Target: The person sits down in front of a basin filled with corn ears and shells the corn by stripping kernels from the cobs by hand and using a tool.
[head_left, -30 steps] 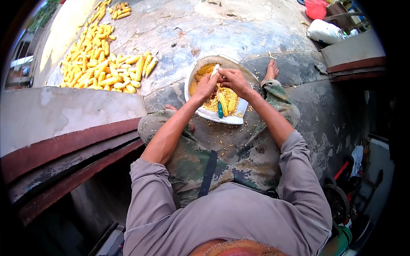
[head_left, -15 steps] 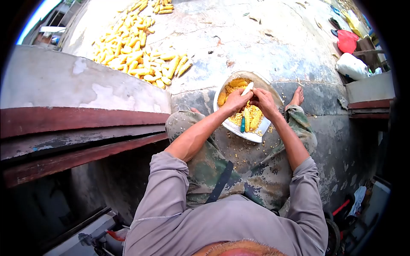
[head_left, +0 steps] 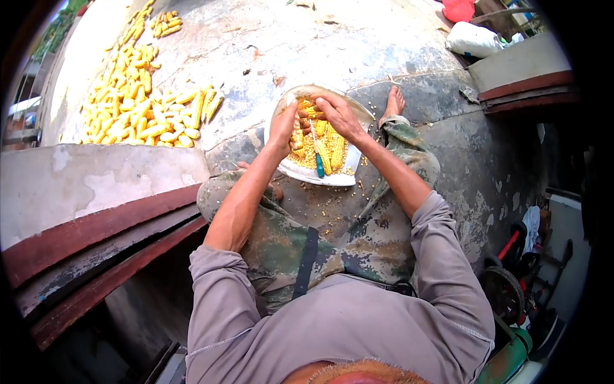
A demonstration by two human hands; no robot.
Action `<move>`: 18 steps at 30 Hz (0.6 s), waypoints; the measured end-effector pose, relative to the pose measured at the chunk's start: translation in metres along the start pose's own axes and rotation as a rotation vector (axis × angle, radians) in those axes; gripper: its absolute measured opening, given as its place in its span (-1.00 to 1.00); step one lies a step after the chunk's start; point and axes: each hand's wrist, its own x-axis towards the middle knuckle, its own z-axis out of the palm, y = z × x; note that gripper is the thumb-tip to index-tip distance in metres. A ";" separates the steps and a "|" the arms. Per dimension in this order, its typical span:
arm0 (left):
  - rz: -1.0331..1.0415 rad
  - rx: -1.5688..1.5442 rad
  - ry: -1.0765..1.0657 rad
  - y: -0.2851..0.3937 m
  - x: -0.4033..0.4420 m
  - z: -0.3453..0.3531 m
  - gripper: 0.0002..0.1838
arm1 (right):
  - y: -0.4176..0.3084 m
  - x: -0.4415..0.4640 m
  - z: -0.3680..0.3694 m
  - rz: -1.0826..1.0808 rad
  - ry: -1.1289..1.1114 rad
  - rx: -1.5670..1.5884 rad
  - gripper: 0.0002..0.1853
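My left hand [head_left: 283, 127] is closed around a corn cob [head_left: 297, 139] at the left side of a white basin [head_left: 332, 180]. The hand covers much of this cob. Fingers bent and apart, my right hand [head_left: 341, 116] is over the basin's far right part, a small gap from the left; its fingertips are partly hidden. Beneath both hands lie loose kernels and several yellow cobs [head_left: 337, 152]. A screwdriver-like tool with a green handle [head_left: 320, 168] rests on the corn, its thin shaft pointing away from me.
A large heap of yellow corn cobs [head_left: 137, 112] covers the floor at the far left. Low walls [head_left: 96, 176] with red-brown edges flank both sides. A white sack [head_left: 473, 40] lies at the right beside a red bag [head_left: 458, 9]. Kernels are scattered between my legs.
My hands were together on a cob; now they are apart, with the cob in the left. The view has turned right, so the basin and heap appear further left.
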 end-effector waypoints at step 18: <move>0.178 0.003 -0.136 -0.007 -0.002 0.015 -0.46 | -0.021 -0.023 0.022 0.073 -0.205 0.090 -0.36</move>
